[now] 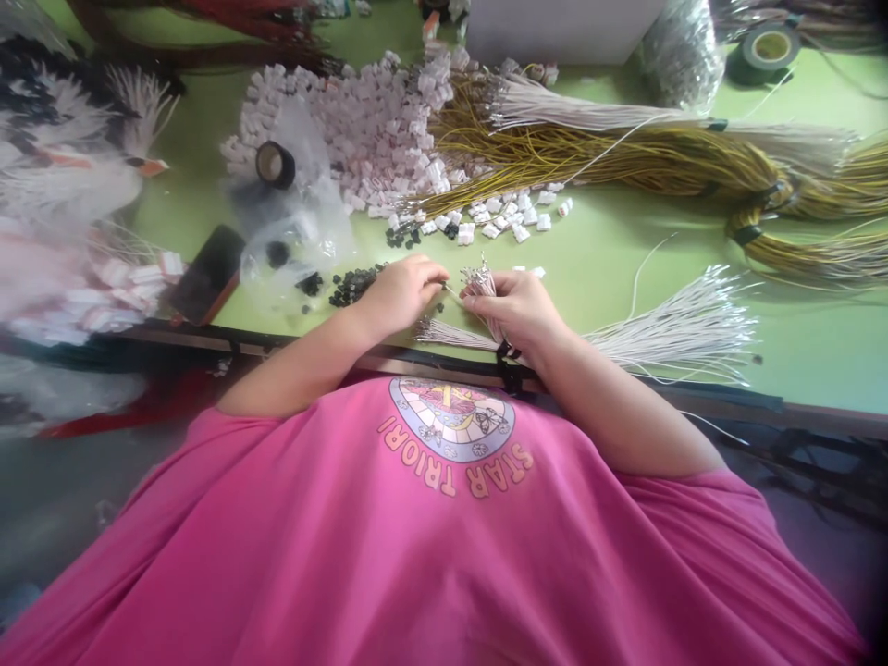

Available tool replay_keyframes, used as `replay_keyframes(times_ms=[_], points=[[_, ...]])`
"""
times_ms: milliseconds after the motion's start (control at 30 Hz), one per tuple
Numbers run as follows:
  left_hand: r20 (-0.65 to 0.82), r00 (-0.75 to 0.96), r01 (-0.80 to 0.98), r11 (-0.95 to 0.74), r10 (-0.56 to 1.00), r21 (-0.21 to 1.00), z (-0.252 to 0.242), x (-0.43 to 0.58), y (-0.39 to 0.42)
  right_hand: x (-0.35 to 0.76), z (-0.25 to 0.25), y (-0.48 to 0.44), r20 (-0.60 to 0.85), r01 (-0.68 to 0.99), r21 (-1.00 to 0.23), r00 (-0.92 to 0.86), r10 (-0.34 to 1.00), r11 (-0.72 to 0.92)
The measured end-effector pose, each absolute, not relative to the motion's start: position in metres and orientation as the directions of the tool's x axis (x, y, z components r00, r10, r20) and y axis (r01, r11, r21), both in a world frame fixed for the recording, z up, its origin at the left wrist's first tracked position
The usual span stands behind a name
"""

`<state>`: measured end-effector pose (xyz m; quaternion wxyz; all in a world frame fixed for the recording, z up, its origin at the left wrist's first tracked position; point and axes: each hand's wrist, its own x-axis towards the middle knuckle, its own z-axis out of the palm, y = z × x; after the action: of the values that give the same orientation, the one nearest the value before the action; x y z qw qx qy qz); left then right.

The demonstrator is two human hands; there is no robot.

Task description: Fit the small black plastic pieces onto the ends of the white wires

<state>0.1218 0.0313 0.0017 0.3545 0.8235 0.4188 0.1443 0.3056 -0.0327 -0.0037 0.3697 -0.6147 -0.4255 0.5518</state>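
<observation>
My right hand (517,310) is closed around a bundle of white wires (480,282) whose metal-tipped ends stick up above the fingers. Close by on its left, my left hand (409,291) pinches a small black piece, mostly hidden by the fingertips. A single pale wire (454,294) runs between that pinch and the right fingers. Beneath the hands, more white wires (454,335) lie along the table edge, and their other ends fan out as a spread of wires (684,333) beyond my right forearm. Small black pieces (353,285) are heaped beside my left wrist.
A large heap of white connectors (388,129) covers the back of the green table (624,240). Yellow-and-black wire bundles (659,162) stretch to the right. A clear plastic bag (305,203), a tape roll (276,166) and a dark box-like object (206,275) are at left.
</observation>
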Motion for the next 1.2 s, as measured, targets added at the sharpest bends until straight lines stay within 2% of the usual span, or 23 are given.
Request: replay_keyframes(times_ms=[133,233,367,500,700,833,933,1067,1200], points=[[0.070,0.630,0.596,-0.540,0.773,0.595,0.012,0.113,0.023,0.307,-0.005,-0.031,-0.402,0.089,-0.911,0.019,0.915,-0.402],[0.129,0.727,0.532,-0.672,0.675,0.516,0.012,0.106,0.015,0.305,-0.005,-0.030,-0.373,0.109,-0.921,0.025,0.928,-0.373],[-0.026,0.789,0.557,-0.696,0.614,0.453,0.002,0.110,0.011,0.304,-0.003,-0.030,-0.324,0.165,-0.931,0.027,0.946,-0.324],[-0.098,0.778,0.578,-0.646,0.621,0.498,-0.002,0.120,0.014,0.303,-0.001,-0.031,-0.299,0.258,-0.922,0.004,0.954,-0.290],[-0.101,0.686,0.541,-0.412,0.721,0.734,0.015,0.119,0.017,0.304,0.005,-0.032,-0.279,0.350,-0.905,-0.058,0.959,-0.242],[-0.239,0.585,0.456,-0.070,0.775,0.887,0.011,0.121,0.017,0.304,0.007,-0.033,-0.267,0.345,-0.913,-0.107,0.958,-0.216],[-0.315,0.537,0.337,0.143,0.782,0.931,0.000,0.126,0.018,0.305,0.006,-0.032,-0.265,0.343,-0.915,-0.114,0.958,-0.212],[-0.313,0.549,0.214,0.232,0.775,0.949,-0.005,0.130,0.020,0.306,0.004,-0.031,-0.268,0.339,-0.916,-0.121,0.956,-0.215],[-0.298,0.560,0.180,0.237,0.773,0.955,-0.003,0.129,0.019,0.306,0.004,-0.031,-0.281,0.355,-0.906,-0.102,0.954,-0.229]])
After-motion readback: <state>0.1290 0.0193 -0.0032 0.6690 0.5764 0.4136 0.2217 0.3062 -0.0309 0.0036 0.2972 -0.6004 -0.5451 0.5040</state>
